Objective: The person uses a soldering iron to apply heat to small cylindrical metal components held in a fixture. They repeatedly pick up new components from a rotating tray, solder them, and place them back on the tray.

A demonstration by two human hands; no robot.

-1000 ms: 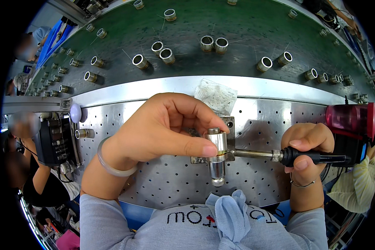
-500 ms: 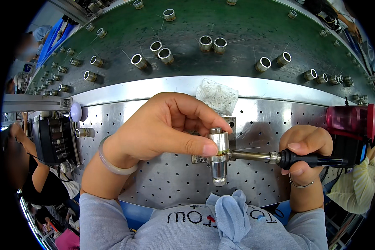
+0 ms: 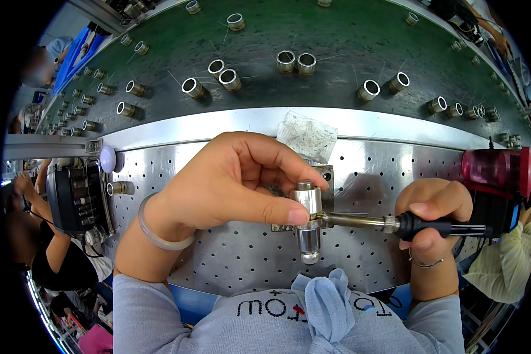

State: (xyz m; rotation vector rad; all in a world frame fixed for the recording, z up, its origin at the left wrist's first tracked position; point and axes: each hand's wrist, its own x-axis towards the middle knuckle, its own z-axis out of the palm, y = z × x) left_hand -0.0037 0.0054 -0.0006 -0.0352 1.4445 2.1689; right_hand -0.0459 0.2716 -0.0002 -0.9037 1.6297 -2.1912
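My left hand (image 3: pixel 230 183) pinches a small silver metal cylinder (image 3: pixel 308 227) between thumb and fingers, upright over a small metal fixture block (image 3: pixel 327 177) on the perforated steel plate (image 3: pixel 218 259). My right hand (image 3: pixel 433 227) grips the black handle of a soldering iron (image 3: pixel 395 223). Its metal shaft lies level and its tip touches the right side of the cylinder, just beside my left thumb. A pale bangle sits on my left wrist.
A green conveyor surface (image 3: pixel 336 35) beyond the plate carries several short metal rings (image 3: pixel 286 59). A clear plastic bag (image 3: pixel 307 135) lies on the steel rail. A red and black device (image 3: pixel 498 177) stands at right, a black unit (image 3: pixel 76 197) at left. Another person's arm (image 3: pixel 47 248) shows at far left.
The soldering iron and my right hand have shifted slightly left toward the cylinder. The left hand keeps the same grip. The person at far left has moved an arm.
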